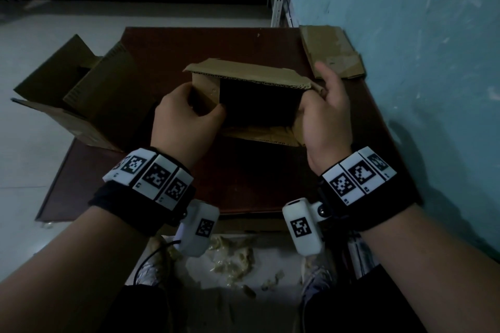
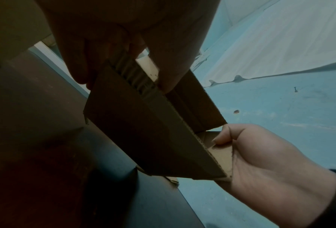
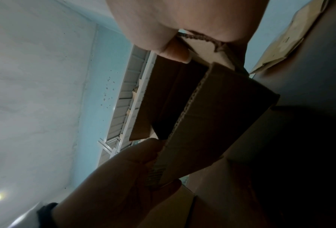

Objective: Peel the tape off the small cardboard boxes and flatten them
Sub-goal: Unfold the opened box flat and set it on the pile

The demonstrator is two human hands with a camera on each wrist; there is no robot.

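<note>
Left hand [image 1: 186, 116] and right hand [image 1: 324, 113] grip the open box [image 1: 251, 78] by opposite flaps.

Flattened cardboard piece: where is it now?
Head view: the flattened cardboard piece lies at the table's far right corner, against the blue wall.

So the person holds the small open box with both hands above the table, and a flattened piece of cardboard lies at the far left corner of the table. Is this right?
Not quite. The flattened cardboard lies at the far right corner of the table, next to the blue wall, as the head view shows. The rest holds: left hand and right hand both hold the open box.
</note>
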